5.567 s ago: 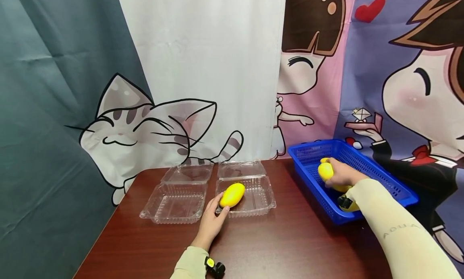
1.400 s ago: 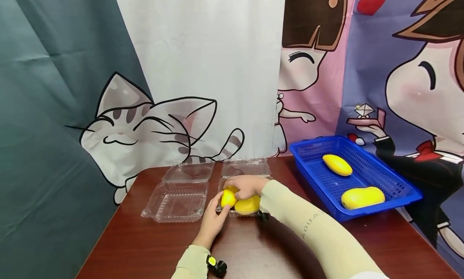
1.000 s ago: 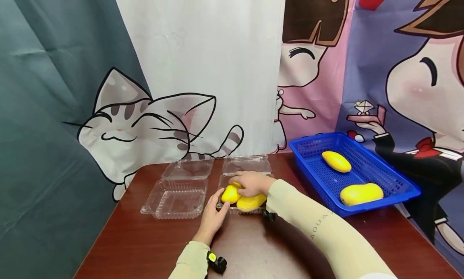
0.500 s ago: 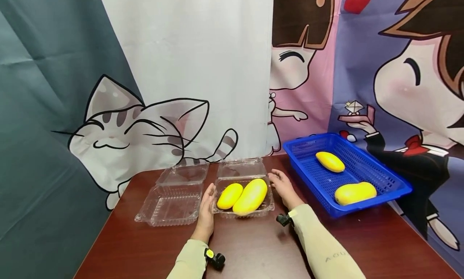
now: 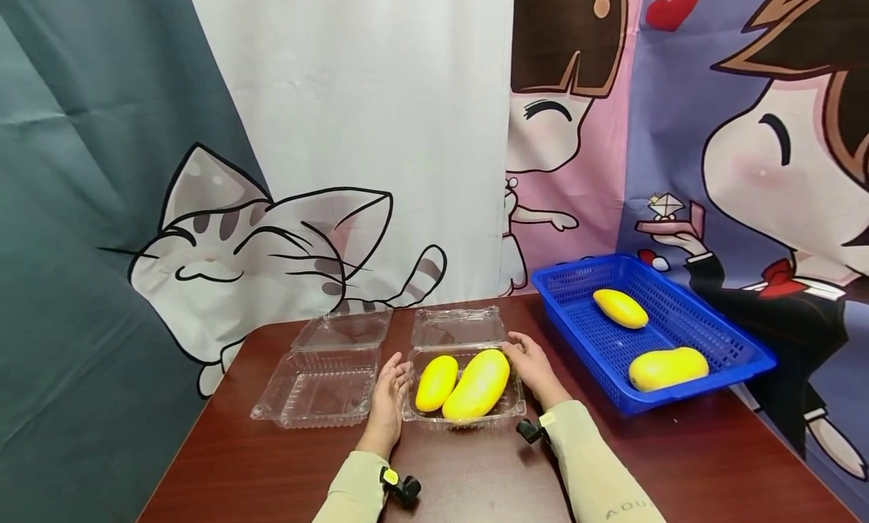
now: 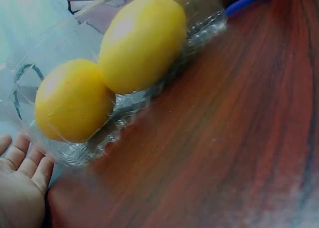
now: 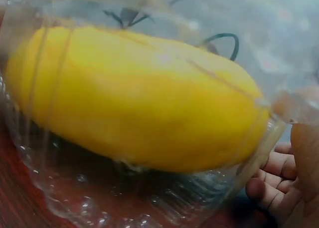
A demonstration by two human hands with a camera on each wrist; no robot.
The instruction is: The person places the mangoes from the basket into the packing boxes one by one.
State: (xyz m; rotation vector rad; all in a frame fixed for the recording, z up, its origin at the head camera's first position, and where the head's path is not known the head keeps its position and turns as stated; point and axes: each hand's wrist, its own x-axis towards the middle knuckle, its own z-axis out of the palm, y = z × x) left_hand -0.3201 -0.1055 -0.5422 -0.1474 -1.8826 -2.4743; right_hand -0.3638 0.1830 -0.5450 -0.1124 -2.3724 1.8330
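Box [image 5: 502, 416] shifted nearer, 2 fruits [image 5: 477, 385] inside, left hand [image 5: 389, 395] loose, right hand [image 5: 532, 365] gripping box

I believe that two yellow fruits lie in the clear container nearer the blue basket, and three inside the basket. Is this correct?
Not three: the head view shows two yellow fruits inside the blue basket. The clear container does hold two.
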